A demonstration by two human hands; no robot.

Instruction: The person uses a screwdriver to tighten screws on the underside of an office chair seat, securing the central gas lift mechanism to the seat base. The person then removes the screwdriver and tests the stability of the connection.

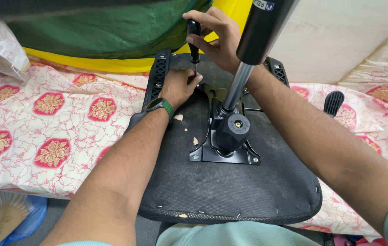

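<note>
An upturned black office chair seat (pixel 230 191) lies on a bed, its black metal tilt mechanism plate (pixel 223 152) bolted on top. A chrome and black gas lift cylinder (pixel 260 36) rises from the mechanism toward the camera. My right hand (pixel 219 38) grips the black handle of a screwdriver (pixel 194 43), held upright over the far edge of the mechanism. My left hand (pixel 180 86), with a green-strapped watch on the wrist, pinches the screwdriver's tip at the seat, fingers closed around it. What lies under the tip is hidden.
A black armrest bracket (pixel 159 75) sits at the seat's far left, another (pixel 277 68) at the far right. A black lever paddle (pixel 334 102) sticks out to the right. The bedsheet (pixel 52 118) is white with red floral patches. Green and yellow fabric (pixel 107 32) lies beyond.
</note>
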